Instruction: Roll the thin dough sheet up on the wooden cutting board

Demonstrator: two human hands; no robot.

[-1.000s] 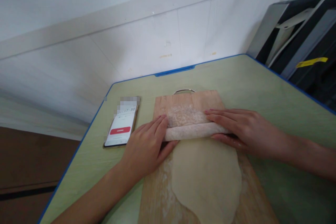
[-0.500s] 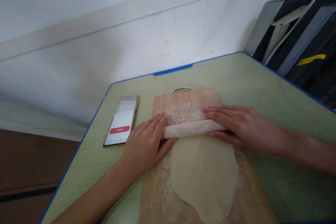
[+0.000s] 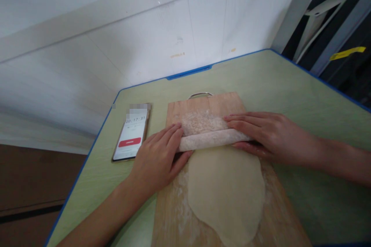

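Note:
A flour-dusted rolling pin (image 3: 213,140) lies crosswise over the far edge of a thin, flat sheet of dough (image 3: 226,193). Whether some dough is wrapped round the pin, I cannot tell. My left hand (image 3: 162,154) is closed over the pin's left end, thumb on the near side and fingers on the far side. On the right end, my right hand (image 3: 266,135) grips it in the same manner. Both ends are hidden by the hands. Under the dough is a wooden cutting board (image 3: 171,216) with a metal handle (image 3: 199,95), and flour is scattered past the pin.
Left of the board, a phone (image 3: 130,133) showing a running timer lies on the green table (image 3: 255,73) with blue edging. A white wall (image 3: 145,46) rises behind the table. Dark folded furniture (image 3: 327,23) with a yellow strip stands at the right.
The view has shifted slightly, so the scene sits a little higher and further left. Both hands keep their grip on the rolling pin, with hardly any movement on the dough.

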